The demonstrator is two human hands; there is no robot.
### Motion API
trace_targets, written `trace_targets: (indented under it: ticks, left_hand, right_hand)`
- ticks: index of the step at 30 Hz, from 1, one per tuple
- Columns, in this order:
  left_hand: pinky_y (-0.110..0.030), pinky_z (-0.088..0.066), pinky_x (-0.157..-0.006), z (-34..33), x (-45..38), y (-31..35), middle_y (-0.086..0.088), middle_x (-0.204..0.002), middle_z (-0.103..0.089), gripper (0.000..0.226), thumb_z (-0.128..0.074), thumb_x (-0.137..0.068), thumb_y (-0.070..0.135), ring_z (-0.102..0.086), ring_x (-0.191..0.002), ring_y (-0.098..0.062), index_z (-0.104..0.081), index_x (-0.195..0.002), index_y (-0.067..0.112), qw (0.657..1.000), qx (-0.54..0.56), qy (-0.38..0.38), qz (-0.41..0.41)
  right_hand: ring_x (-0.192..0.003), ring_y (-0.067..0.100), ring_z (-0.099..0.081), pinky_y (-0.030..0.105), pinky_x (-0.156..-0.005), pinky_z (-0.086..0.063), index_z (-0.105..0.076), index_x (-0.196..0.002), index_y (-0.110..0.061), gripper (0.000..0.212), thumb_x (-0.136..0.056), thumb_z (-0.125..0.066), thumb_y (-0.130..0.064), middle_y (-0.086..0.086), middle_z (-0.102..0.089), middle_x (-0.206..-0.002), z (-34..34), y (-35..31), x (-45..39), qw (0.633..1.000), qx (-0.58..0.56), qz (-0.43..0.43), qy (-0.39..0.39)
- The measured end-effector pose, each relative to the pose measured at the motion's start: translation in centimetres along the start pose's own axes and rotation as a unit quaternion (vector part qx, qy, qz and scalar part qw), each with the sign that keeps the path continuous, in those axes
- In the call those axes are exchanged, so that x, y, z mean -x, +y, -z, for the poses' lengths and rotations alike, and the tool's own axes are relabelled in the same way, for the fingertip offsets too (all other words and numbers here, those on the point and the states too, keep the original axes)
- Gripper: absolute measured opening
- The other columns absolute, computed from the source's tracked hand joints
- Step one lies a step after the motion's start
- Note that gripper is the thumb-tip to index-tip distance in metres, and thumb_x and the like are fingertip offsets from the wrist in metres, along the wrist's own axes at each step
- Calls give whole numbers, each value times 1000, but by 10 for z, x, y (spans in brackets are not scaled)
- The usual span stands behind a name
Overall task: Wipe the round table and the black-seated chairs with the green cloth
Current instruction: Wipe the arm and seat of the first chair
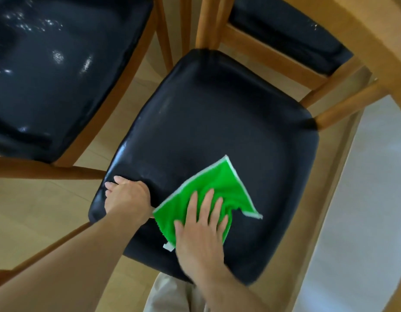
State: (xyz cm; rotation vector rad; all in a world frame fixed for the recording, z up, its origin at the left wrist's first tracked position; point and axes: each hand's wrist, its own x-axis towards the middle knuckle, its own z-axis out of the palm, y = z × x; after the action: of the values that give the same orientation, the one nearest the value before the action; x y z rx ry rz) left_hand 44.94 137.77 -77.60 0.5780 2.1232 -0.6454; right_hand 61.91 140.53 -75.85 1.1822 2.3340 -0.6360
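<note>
A black-seated wooden chair (pixel 217 113) fills the middle of the head view. The green cloth (pixel 215 188), edged in white, lies on the near part of its seat. My right hand (pixel 201 228) presses flat on the cloth with fingers spread. My left hand (pixel 127 197) grips the seat's near-left edge, fingers curled over the rim. A second black-seated chair (pixel 48 75) stands to the left, its seat flecked with white spots. A third black seat (pixel 285 34) shows at the upper right. The round table's wooden rim (pixel 375 25) curves across the upper right corner.
Wooden chair legs and rails (pixel 165 30) stand between the seats. A wooden rail (pixel 37 170) runs below the left chair. Light wood floor (pixel 37 210) lies at the left and pale floor (pixel 363 210) at the right. My light trouser leg (pixel 170 293) shows at the bottom.
</note>
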Motion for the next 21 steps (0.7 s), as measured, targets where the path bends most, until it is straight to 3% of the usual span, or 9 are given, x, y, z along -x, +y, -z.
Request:
trace_targets:
  ticks: [2,5,11,16,21]
  left_hand:
    - [-46,-29,-109,-2,-3,-1,-35,-151,-11,106,-67,-75,61,-21,-137,-50,-19,-147,-1,1000,-20,1,0]
    - [-46,-30,-109,-1,-6,1,-33,-153,-10,120,-67,-65,72,-19,-139,-48,-17,-148,1,999,-14,-27,15]
    - [-46,-26,-112,-1,-2,5,-34,-153,-7,118,-73,-67,63,-15,-140,-47,-17,-147,-2,999,-8,-41,17]
    - [-45,-24,-113,5,2,6,-34,-153,-6,113,-73,-71,59,-14,-141,-47,-17,-148,-2,998,-20,-57,15]
    - [-41,-28,-111,11,10,5,-37,-150,-9,113,-72,-73,56,-21,-140,-44,-13,-148,-4,998,-4,-59,28]
  right_hand:
    - [-146,41,14,70,-109,-1,18,-152,-25,75,-98,-24,-56,11,22,-161,15,13,-49,999,-17,0,36]
    - [-144,42,21,76,-104,4,14,-153,-28,72,-97,-19,-59,6,23,-161,62,33,-132,984,-66,-103,128]
    - [-142,53,15,78,-102,4,10,-155,-20,74,-97,-12,-60,20,17,-160,106,18,-213,962,-54,-198,181]
    - [-145,48,5,73,-107,0,-1,-156,-14,72,-98,-16,-55,22,4,-161,75,-49,-189,979,13,-13,204]
    - [-150,32,6,65,-114,0,-13,-156,-23,59,-102,-23,-45,4,-1,-164,46,-74,-147,954,97,267,93]
